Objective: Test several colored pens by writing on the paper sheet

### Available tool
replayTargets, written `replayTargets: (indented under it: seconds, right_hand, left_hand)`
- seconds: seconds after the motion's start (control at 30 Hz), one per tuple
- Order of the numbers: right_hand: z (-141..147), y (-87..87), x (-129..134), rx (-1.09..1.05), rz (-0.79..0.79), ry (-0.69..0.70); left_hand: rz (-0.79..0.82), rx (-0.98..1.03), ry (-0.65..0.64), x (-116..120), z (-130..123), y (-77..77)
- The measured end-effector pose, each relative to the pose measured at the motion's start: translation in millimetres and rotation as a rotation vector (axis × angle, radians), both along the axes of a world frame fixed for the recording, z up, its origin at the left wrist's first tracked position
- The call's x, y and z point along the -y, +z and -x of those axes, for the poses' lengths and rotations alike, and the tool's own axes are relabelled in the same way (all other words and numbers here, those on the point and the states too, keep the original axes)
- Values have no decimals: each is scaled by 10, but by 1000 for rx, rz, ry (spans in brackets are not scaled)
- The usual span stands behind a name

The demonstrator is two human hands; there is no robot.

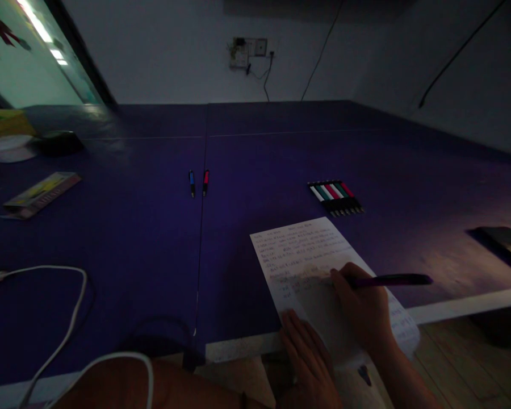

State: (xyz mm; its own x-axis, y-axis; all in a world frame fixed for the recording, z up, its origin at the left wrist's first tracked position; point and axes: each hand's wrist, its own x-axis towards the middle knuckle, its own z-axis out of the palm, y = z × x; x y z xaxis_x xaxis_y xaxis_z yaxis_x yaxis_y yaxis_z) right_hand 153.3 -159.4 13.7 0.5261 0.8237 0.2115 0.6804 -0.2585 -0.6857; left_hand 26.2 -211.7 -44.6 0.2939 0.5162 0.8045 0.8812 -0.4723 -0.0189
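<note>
My right hand [364, 309] is closed around a dark purple pen [394, 280], its fingertips resting on the written sheet of paper [298, 250]. The pen's back end points to the right; its tip is hard to make out. Handwritten lines fill the upper part of the sheet, which reaches over the table's front edge. My left hand [309, 360] lies flat on the lower left edge of the paper with its fingers stretched out. Beyond the sheet, several pens [335, 197] with white, green and red barrels lie side by side in a row.
A blue pen [191, 183] and a red pen [206, 182] lie by the seam of the purple table [153, 227]. At left are a small carton [42, 195], a white cable [79, 301] and a white bowl-like thing [11, 149]. A dark phone-like object [505, 244] sits at right.
</note>
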Motion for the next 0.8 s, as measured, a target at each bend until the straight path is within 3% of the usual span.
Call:
replayTargets:
  seconds: [0.13, 0.23, 0.33, 0.57, 0.8]
  right_hand:
    - [-10, -5, -6, 13, -1, -25]
    - [-31, -6, -22, 50, 0, -33]
    - [-77, -9, -33, 65, 29, 7]
    - [-152, -26, -24, 3, 53, -16]
    - [-134, -23, -25, 28, 13, -19]
  left_hand:
    - [-129, -93, -35, -77, 38, 95]
    - [-27, -195, -8, 43, -74, 50]
    - [174, -263, 126, 176, -210, -32]
    - [205, -136, 67, 214, -239, -131]
    - [136, -324, 119, 192, -194, -60]
